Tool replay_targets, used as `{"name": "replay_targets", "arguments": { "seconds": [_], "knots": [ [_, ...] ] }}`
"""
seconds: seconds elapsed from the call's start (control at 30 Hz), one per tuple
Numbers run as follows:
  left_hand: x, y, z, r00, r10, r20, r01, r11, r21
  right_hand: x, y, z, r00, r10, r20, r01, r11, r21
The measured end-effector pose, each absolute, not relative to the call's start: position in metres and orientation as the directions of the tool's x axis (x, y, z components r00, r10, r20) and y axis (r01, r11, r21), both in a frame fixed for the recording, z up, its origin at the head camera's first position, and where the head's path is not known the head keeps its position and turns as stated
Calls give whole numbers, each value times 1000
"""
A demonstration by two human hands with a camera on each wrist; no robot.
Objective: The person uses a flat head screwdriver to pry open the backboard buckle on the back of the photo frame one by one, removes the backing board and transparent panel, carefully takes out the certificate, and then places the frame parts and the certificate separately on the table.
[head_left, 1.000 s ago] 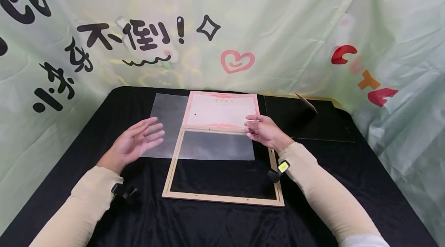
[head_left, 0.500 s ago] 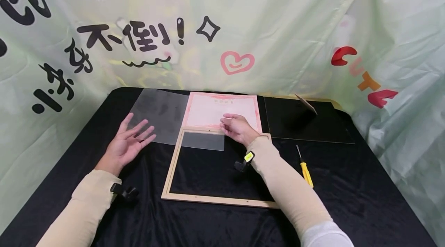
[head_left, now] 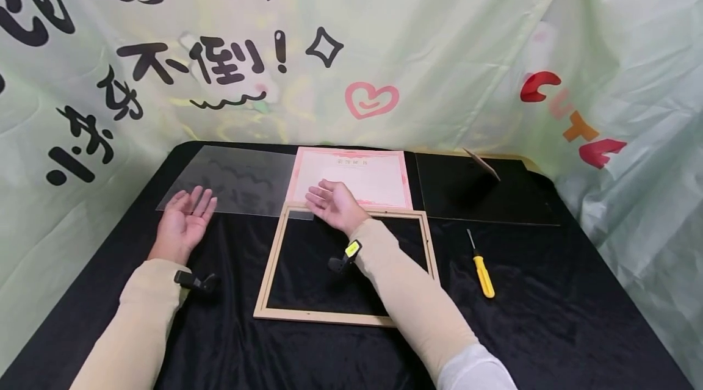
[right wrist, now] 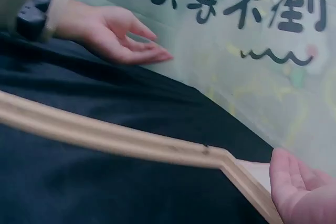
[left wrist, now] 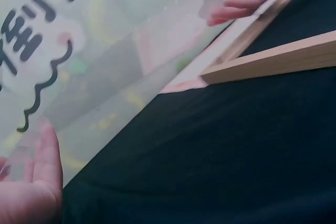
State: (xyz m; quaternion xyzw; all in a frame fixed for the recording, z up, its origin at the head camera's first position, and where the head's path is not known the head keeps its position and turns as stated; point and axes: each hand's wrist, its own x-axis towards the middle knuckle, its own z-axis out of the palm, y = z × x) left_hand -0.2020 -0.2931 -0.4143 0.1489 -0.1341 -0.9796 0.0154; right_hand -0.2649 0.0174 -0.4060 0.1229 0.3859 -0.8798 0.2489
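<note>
A clear, see-through sheet (head_left: 236,179) spans the back left, its right end reaching over the corner of a wooden picture frame (head_left: 324,317). My left hand (head_left: 183,222), palm up with fingers extended, is at the sheet's near left edge; in the left wrist view a finger (left wrist: 48,153) shows against the sheet. My right hand (head_left: 335,204) is at the sheet's right end, above the frame's back bar, fingers loosely extended. Whether the sheet touches the cloth is unclear. Behind the frame lies a pink-bordered certificate (head_left: 357,179).
A yellow-handled screwdriver (head_left: 483,274) lies right of the frame. At the back right is a black backing board (head_left: 516,195) with a raised stand flap (head_left: 482,164). Black cloth (head_left: 549,317) covers the table, and a printed curtain (head_left: 450,42) hangs behind.
The clear sheet has moved left, from over the frame and certificate to the back left. My right hand has followed it leftward, uncovering the screwdriver. My left hand has shifted slightly left.
</note>
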Motion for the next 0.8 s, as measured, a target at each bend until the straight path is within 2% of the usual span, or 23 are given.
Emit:
{"name": "replay_targets", "arguments": {
  "seconds": [0.3, 0.5, 0.8],
  "knots": [
    [-222, -318, -413, -910, -126, -395, 47, -978, 202, -260, -25, -408, -824, -348, -446, 563, -591, -578],
    [-232, -328, -406, -901, -121, -416, 61, -986, 156, -262, -38, -405, -833, -350, -430, 548, -636, -544],
    [-245, -344, -404, -900, -92, -426, 47, -992, 115, -260, -47, -405, -841, -373, -393, 540, -627, -561]
  ]
}}
